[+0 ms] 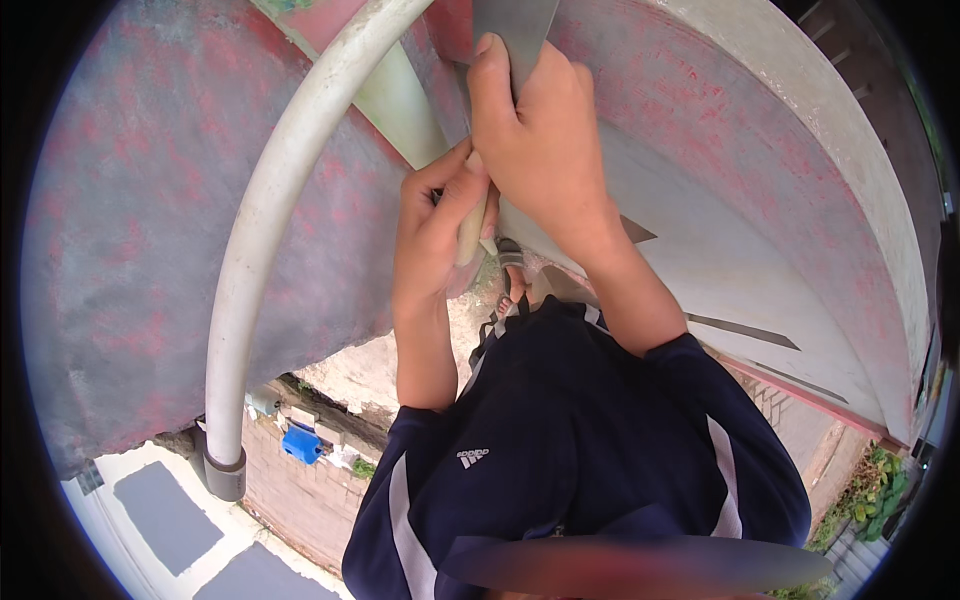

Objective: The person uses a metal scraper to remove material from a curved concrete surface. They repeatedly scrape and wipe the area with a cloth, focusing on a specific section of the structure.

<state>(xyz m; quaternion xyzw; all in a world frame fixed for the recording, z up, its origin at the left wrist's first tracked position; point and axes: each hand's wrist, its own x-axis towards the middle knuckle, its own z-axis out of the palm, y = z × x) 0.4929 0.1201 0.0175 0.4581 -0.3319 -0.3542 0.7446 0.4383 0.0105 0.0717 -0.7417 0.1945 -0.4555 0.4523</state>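
Observation:
My right hand is closed at the upper middle, thumb pressed along a flat grey metal blade like a putty knife's. The blade points away from me and runs out of view at the top. Just left of it and lower, my left hand is closed on a pale, narrow, handle-like piece. The fingers of my two hands almost touch, and whether the two pieces join is hidden. Behind my hands a pale greenish strip runs between large surfaces.
A grey panel with red patches stands left. A thick white pipe curves in front of it. On the right is a large curved pale shell with dark slots. Below are paving, a blue object and plants.

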